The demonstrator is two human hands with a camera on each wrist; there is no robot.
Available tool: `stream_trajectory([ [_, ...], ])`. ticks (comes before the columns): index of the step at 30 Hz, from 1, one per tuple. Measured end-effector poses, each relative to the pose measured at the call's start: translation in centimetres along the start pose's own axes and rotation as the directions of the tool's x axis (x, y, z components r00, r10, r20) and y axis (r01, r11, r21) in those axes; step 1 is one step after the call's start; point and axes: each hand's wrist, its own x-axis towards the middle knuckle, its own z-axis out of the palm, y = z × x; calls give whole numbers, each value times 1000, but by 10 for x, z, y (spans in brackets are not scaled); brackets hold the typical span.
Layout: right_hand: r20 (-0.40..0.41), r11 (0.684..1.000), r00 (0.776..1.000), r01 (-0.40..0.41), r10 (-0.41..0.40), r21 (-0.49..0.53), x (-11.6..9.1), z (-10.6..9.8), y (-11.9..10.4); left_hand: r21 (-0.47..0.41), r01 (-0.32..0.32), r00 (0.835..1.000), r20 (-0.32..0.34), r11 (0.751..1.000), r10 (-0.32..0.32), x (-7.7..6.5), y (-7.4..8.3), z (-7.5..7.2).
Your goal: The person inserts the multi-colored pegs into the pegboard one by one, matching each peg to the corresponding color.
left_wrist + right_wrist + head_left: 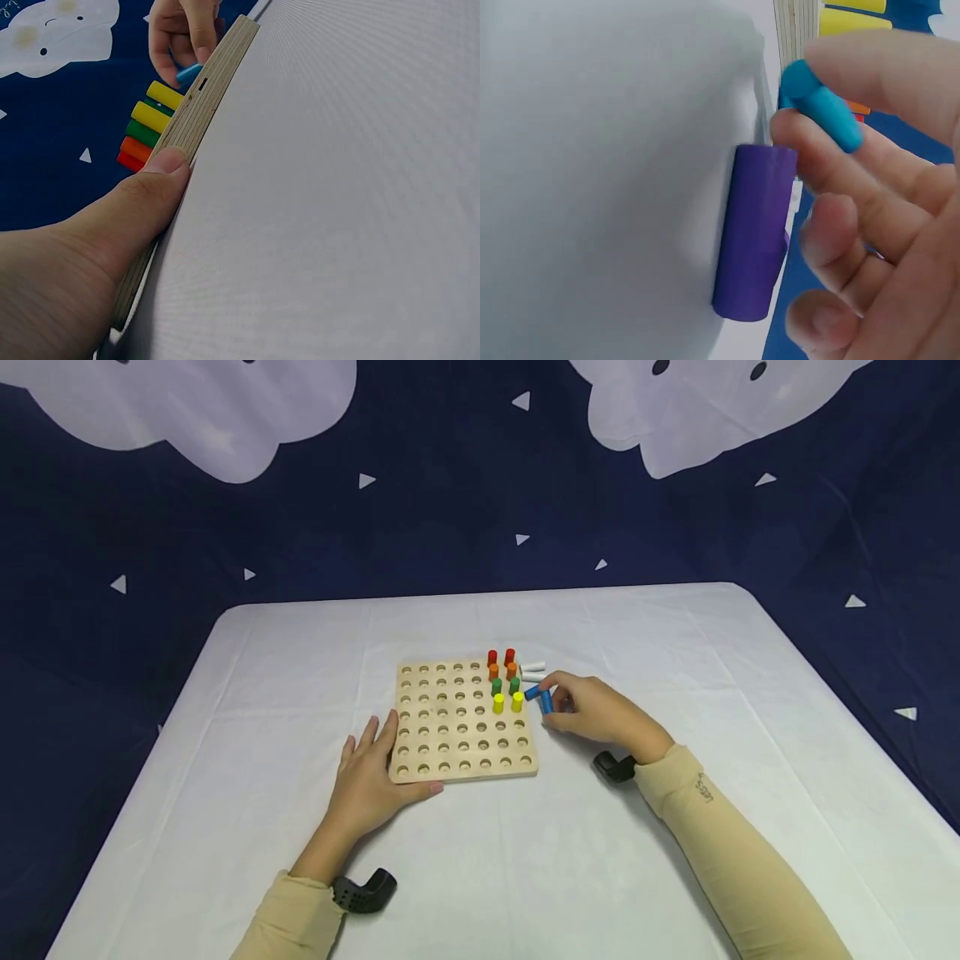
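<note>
A wooden pegboard [442,727] lies on the table, its right two columns holding pairs of red [510,657], orange [493,672], green [497,687] and yellow pegs [517,702]. My left hand [369,785] rests at the board's near left corner, fingers spread along the left side and thumb [142,202] against the front edge. Off the board's right side, my right hand [600,714] pinches a blue peg [821,109] between thumb and fingertips. Another blue peg [532,692] lies beside the board. A purple peg [756,232] lies below the right hand, hidden in the head view.
White pegs [533,667] lie beside the board's far right corner. A white cloth covers the table [645,877], with a dark blue patterned backdrop [442,527] behind it. Black wrist devices [366,892] sit near both sleeve cuffs.
</note>
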Motion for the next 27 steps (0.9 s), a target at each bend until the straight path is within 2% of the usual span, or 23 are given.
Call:
stream_trajectory([
  [12,-147,982,988,79,-54,171,-7,5,-8,1,0,1000,8,1000,0,1,0,0],
  [18,-150,969,985,111,-79,219,-10,15,-26,-2,0,1000,8,1000,0,1,0,0],
  [21,-149,973,985,121,-93,195,-9,20,-35,-2,0,1000,9,1000,0,1,1,-1],
  [27,-153,987,976,157,-152,20,-3,31,-46,1,6,1000,12,1000,-6,1,1,0],
])
